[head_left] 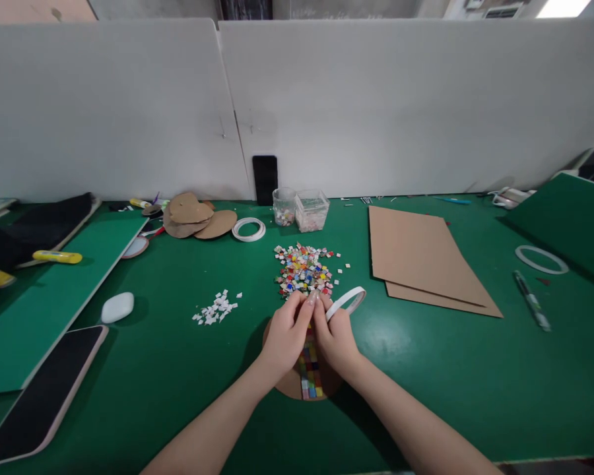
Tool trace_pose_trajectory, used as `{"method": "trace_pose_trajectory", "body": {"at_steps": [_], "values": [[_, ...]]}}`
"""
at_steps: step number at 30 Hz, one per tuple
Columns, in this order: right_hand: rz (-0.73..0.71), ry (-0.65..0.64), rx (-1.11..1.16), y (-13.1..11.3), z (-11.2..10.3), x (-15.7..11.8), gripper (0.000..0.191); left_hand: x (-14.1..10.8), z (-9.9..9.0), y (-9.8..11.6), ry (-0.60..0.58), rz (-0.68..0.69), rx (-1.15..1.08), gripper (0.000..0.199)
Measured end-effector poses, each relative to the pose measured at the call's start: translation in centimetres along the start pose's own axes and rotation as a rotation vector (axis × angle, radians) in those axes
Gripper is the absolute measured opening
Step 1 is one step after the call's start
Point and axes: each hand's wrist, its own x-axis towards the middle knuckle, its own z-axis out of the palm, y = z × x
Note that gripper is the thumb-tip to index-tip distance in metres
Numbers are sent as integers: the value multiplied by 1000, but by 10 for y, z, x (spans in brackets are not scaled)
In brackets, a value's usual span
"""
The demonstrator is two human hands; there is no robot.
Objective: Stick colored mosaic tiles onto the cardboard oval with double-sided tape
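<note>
My left hand (283, 335) and my right hand (337, 338) meet fingertip to fingertip above a round cardboard disc (288, 384). A narrow roll of white tape (347, 300) is held in my right hand, its ring standing out past the fingers. The left thumb and forefinger are pinched together; whatever lies between them is too small to make out. Down the disc runs a strip of coloured mosaic tiles (311, 369), partly covered by my hands. Just beyond my fingertips lies a heap of loose mosaic tiles (304, 269).
White paper scraps (216, 309) lie to the left. Behind the heap stand a clear cup (284, 206) and a clear box (311, 211). Cardboard sheets (416, 247) lie right, cardboard discs (188, 216) back left. A phone (44, 389) and a pen (532, 300) rest at the sides.
</note>
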Motion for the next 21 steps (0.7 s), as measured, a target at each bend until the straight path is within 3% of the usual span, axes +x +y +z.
{"method": "trace_pose_trajectory", "body": {"at_steps": [6, 15, 21], "values": [[13, -12, -80, -4, -1, 0, 28, -3, 3, -4, 39, 16, 125, 27], [1, 24, -193, -3, -4, 2, 31, -8, 2, -1, 7, 31, 204, 26], [42, 95, -85, -1, -7, 6, 29, -6, 0, 4, 28, 55, 200, 23]]}}
